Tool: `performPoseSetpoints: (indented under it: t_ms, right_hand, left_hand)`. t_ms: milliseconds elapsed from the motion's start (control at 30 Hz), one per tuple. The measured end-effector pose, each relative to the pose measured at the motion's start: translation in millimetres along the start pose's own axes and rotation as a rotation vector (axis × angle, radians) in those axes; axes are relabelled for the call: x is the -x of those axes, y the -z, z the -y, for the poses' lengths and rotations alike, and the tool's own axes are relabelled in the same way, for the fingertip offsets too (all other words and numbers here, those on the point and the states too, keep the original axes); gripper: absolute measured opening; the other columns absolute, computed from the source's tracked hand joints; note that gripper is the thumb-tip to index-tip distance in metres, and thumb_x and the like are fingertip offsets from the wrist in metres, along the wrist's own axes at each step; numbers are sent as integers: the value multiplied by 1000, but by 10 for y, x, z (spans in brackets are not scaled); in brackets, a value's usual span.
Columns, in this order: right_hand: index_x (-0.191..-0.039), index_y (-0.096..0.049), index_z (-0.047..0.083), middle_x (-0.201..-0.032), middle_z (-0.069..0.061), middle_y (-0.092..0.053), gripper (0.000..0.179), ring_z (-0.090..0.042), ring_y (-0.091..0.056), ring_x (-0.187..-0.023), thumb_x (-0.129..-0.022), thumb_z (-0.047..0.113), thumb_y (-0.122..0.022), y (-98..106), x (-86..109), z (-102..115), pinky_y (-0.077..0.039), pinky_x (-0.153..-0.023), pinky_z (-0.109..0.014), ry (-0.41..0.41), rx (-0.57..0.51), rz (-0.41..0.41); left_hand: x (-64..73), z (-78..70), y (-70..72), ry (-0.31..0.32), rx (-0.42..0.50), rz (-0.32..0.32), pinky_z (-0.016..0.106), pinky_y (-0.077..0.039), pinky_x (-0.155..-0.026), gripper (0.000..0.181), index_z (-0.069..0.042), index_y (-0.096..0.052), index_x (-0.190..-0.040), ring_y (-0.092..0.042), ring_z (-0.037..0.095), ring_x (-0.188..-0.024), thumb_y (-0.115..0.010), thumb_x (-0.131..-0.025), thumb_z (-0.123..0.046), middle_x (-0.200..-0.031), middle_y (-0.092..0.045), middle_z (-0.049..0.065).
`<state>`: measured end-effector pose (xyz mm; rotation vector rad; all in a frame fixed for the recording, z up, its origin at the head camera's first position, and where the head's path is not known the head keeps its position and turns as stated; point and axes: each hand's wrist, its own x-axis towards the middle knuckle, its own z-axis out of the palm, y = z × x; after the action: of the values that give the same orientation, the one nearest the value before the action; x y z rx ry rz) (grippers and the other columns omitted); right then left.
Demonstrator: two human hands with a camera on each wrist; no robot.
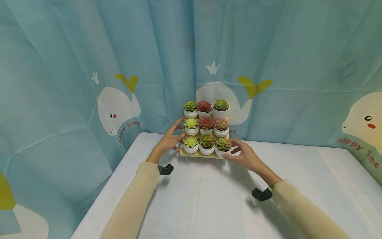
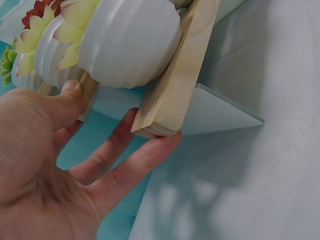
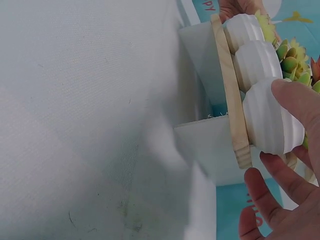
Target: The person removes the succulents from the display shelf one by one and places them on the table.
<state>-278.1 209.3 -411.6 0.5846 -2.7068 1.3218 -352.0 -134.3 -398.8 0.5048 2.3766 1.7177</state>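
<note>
A wooden tiered stand (image 1: 198, 156) with white supports holds several small succulents in white pots, in three rows. On its left side my left hand (image 1: 169, 141) touches the shelf ends. In the left wrist view, its thumb rests by the middle shelf and two fingertips meet the end of the lowest board (image 2: 167, 107). My right hand (image 1: 245, 155) holds the front-right potted succulent (image 1: 223, 146) on the lowest shelf. The right wrist view shows the thumb on the front of that white pot (image 3: 265, 117), with a fingertip beneath its outer side.
The stand is on a white-covered table (image 1: 191, 199), near its back edge. Behind it hangs a light blue curtain (image 1: 167, 49) with white whale prints. A black wrist device (image 1: 165, 169) is on my left arm, another black device (image 1: 262, 194) on the right.
</note>
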Motion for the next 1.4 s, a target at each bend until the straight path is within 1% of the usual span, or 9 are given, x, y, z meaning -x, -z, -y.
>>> performPoseSetpoints:
  t_ms: [267,400,500,633,867,1000,1033,1167,1400]
  right_hand:
    - [-139,-56,1,-130,-20,-63,63,-37,-67,-106,-89,28,-83,9,-23,3,-59,-80,-42,-4,8,-1]
    - [-139,-57,1,-126,-19,-65,65,-37,-66,-105,-88,30,-84,29,-31,15,-57,-78,-39,-10,33,4]
    - [-141,-56,1,-127,-19,-65,67,-38,-66,-105,-88,30,-84,76,-36,27,-57,-75,-35,-10,55,6]
    - [-142,-55,0,-128,-20,-64,67,-40,-65,-106,-88,28,-83,179,-34,69,-57,-73,-35,8,58,3]
    - [-144,-53,2,-125,-17,-65,69,-30,-65,-104,-89,32,-83,370,-10,141,-56,-76,-37,0,100,28]
    - [-144,-53,2,-124,-17,-65,69,-28,-65,-104,-90,33,-82,451,0,172,-56,-78,-38,2,110,27]
    - [-145,-53,3,-124,-16,-65,69,-28,-65,-104,-90,33,-82,466,2,182,-56,-79,-39,3,110,27]
    - [-144,-53,4,-125,-16,-65,67,-27,-66,-104,-90,32,-81,513,13,214,-55,-82,-40,19,108,22]
    - [-141,-55,5,-122,-14,-67,63,-25,-67,-99,-89,29,-82,579,22,202,-53,-80,-38,37,111,-3]
  left_hand:
    - [5,-30,21,8,-3,2,58,-61,-61,73,-47,-18,-163,-68,31,-99,-54,-108,-14,-161,-32,9]
    - [-16,-25,14,6,-9,-3,55,-61,-59,73,-46,-19,-163,-68,30,-98,-55,-108,-13,-161,-33,10]
    - [-36,-14,9,11,-14,-8,54,-61,-58,73,-46,-19,-163,-69,29,-97,-56,-108,-14,-161,-33,10]
    - [-48,-30,3,18,-23,-20,58,-60,-60,74,-46,-19,-162,-69,30,-97,-56,-108,-13,-161,-34,9]
    - [-53,-28,-4,27,-30,-27,62,-60,-63,74,-47,-20,-162,-69,31,-97,-56,-108,-13,-160,-35,8]
    - [-53,-11,-9,18,-28,-27,63,-59,-63,74,-48,-19,-162,-69,29,-95,-55,-108,-13,-161,-35,9]
    - [-38,-37,-13,25,-26,-23,64,-59,-64,74,-47,-18,-162,-69,29,-95,-55,-108,-13,-162,-33,9]
    - [-25,-30,-8,39,-10,-13,66,-58,-64,75,-47,-16,-163,-68,27,-95,-55,-108,-13,-164,-30,9]
    - [-10,-18,1,39,-9,-11,61,-60,-62,74,-50,-17,-161,-69,29,-97,-55,-108,-15,-164,-31,7]
